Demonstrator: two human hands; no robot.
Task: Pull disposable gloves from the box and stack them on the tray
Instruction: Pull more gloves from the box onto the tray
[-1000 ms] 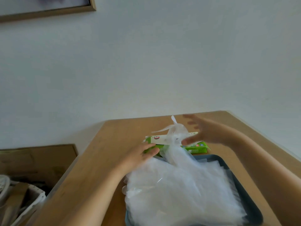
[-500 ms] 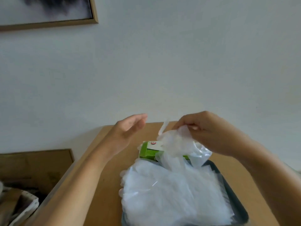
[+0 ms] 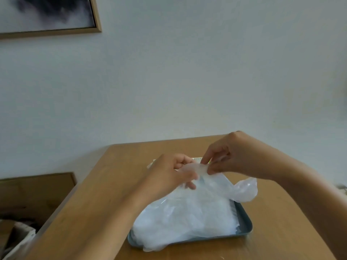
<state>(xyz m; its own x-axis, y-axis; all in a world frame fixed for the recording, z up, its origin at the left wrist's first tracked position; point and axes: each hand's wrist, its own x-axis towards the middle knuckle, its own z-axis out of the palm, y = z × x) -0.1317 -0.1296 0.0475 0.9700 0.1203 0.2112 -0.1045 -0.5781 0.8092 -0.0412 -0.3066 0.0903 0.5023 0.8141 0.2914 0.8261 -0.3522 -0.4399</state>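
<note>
A thin clear plastic glove (image 3: 221, 182) hangs above the tray, stretched between both hands. My left hand (image 3: 169, 177) pinches its left edge and my right hand (image 3: 231, 156) pinches its top right edge. Part of the glove puffs out to the right at the tray's far corner. Below lies a thick stack of clear gloves (image 3: 185, 220) on a dark grey tray (image 3: 244, 224). The glove box (image 3: 197, 158) is almost wholly hidden behind my hands; only a pale strip of it shows.
The tray sits on a wooden table (image 3: 105, 199) against a pale wall. A framed picture (image 3: 47, 15) hangs at the upper left. A lower wooden surface and a pale basket (image 3: 20, 239) with clutter are left of the table.
My left hand has come in from the raised open position and taken hold of the glove. My right hand has carried the glove lower, over the stack. The box has gone behind my hands.
</note>
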